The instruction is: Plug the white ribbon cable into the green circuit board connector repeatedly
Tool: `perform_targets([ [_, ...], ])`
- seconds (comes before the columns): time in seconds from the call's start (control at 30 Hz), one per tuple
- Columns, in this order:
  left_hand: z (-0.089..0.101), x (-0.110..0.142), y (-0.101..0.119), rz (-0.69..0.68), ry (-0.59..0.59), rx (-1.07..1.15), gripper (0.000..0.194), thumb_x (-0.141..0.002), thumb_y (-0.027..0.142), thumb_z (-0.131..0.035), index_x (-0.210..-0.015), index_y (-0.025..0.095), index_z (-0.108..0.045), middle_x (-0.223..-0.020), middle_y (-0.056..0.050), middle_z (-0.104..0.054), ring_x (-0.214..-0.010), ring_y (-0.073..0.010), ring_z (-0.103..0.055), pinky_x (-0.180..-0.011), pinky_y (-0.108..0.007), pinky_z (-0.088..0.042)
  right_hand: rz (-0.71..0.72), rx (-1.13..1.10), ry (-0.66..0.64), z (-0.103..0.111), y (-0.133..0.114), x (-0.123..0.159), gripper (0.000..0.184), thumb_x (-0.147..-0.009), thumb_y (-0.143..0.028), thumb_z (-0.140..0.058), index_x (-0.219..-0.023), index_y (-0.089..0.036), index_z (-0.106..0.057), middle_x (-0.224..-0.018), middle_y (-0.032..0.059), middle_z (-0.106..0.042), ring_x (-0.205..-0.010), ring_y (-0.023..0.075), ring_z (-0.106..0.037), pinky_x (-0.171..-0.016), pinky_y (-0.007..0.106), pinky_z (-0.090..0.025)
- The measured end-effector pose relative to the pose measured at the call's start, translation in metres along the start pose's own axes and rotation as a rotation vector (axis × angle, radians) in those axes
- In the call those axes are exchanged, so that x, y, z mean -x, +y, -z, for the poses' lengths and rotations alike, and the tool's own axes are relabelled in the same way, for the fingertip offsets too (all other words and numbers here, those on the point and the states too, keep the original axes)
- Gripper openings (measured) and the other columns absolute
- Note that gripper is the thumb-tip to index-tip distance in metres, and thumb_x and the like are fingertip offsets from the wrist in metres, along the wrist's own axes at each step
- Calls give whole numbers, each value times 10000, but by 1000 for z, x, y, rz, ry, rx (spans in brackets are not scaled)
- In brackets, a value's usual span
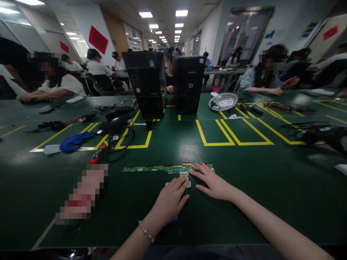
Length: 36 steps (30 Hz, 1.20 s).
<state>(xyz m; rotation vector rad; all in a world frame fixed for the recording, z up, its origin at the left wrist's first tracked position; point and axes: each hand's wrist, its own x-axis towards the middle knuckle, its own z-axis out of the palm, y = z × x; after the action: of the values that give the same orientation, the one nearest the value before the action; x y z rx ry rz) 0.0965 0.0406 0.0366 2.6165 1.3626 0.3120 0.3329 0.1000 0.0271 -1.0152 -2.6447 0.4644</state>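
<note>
A long, narrow green circuit board (151,169) lies across the table in front of me, with copper-brown tabs along its far edge. At its near edge is a white connector (183,174). My left hand (171,198) lies over a small white piece (189,184), fingers stretched towards the connector and thumb apart; most of that piece is hidden under the fingers. My right hand (211,181) is spread, its fingertips on the right part of the board. A bit of something blue (174,219) shows beneath my left wrist.
Two black computer towers (148,83) stand ahead. To the left are a blue glove (76,141), a red-and-black screwdriver (98,154), black cables (116,112) and a blurred-out item (84,193). A white basket (223,102) stands at right. Other people sit around the tables.
</note>
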Motion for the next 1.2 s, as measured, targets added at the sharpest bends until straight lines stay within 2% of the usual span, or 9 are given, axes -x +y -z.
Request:
perform_targets([
  [0.27,1,1,-3,18,-16,38,478,-962,332,-476,-1417,201,-409,-1453,-86,-463,-1290,-274,-463,-1043,-435,-410,-8,-18,-25,3,-1,0,563,-938,-453,-460,-1461,-264,-367,-1529,85,-290,-1429,257,-196,-1161,525,-177],
  [0.5,-4,0,0,19,46,56,468,-952,318,-489,-1395,178,-434,-1423,-104,-493,-1279,-276,-476,-1050,-457,-402,-26,7,-35,4,-3,0,559,-942,-464,-445,-1456,-257,-374,-1529,84,-290,-1430,254,-195,-1161,520,-185],
  [0.73,-9,0,-4,10,93,92,434,-962,308,-474,-1385,213,-450,-1397,-92,-522,-1261,-257,-500,-1033,-461,-425,-36,23,-11,2,-6,1,546,-940,-435,-451,-1448,-242,-389,-1513,98,-318,-1420,260,-222,-1152,517,-211],
  [0.9,7,3,-12,-104,146,132,422,-980,225,-429,-1401,208,-428,-1399,-69,-518,-1302,-201,-448,-1134,-455,-288,-35,65,20,-3,-4,-1,516,-947,-432,-440,-1423,-233,-421,-1489,101,-357,-1407,240,-257,-1163,503,-196],
  [1.03,23,16,-16,-34,246,77,402,-992,215,-393,-1390,210,-449,-1384,-71,-523,-1298,-222,-443,-1128,-493,-291,-40,64,24,-2,-3,-2,498,-949,-430,-440,-1411,-245,-435,-1482,95,-367,-1403,242,-265,-1153,508,-221],
  [1.2,23,50,-30,84,281,67,343,-973,243,-445,-1297,240,-555,-1280,-66,-605,-1163,-258,-569,-1018,-491,-450,-24,61,54,2,-8,-2,431,-958,-326,-419,-1380,-250,-472,-1452,90,-399,-1413,248,-239,-1147,526,-231],
])
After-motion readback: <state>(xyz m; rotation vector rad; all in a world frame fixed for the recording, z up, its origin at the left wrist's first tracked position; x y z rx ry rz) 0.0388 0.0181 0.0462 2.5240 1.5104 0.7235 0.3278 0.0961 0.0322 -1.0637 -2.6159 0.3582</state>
